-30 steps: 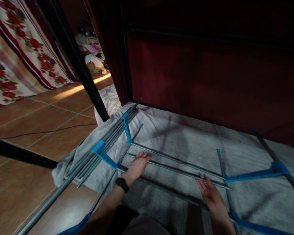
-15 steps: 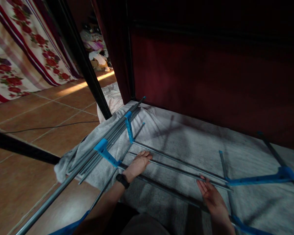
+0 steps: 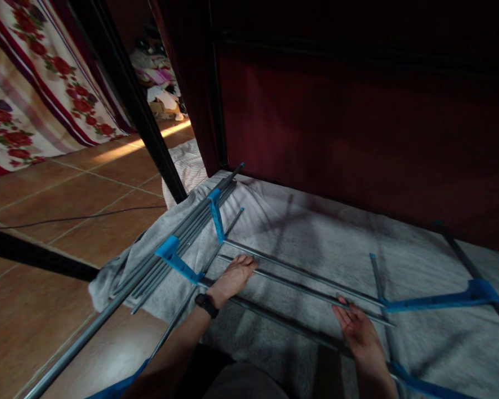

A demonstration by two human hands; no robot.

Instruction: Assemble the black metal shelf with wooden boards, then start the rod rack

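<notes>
A loose grey metal tube [image 3: 293, 286] runs across the middle, between two longer tubes fixed to blue plastic brackets. My left hand [image 3: 236, 275], with a black watch on its wrist, grips the tube from above near its left end. Nearer its right end, my right hand [image 3: 356, 331] holds the same tube from below, palm up, with the fingers curled at it. Left of my hands stand a blue bracket [image 3: 178, 260] and a second one [image 3: 216, 216]. A long blue bracket [image 3: 441, 299] joins the frame on the right.
A bundle of grey tubes [image 3: 191, 233] lies along the left edge of the grey blanket [image 3: 311, 221]. Black metal posts [image 3: 137, 100] rise at the left. Behind is a dark red panel [image 3: 336, 133]. Tiled floor [image 3: 79, 194] and a floral curtain [image 3: 66, 83] lie to the left.
The view has shifted very slightly. Both hands keep their places on the tube, with no clear movement of the tube against the frame.
</notes>
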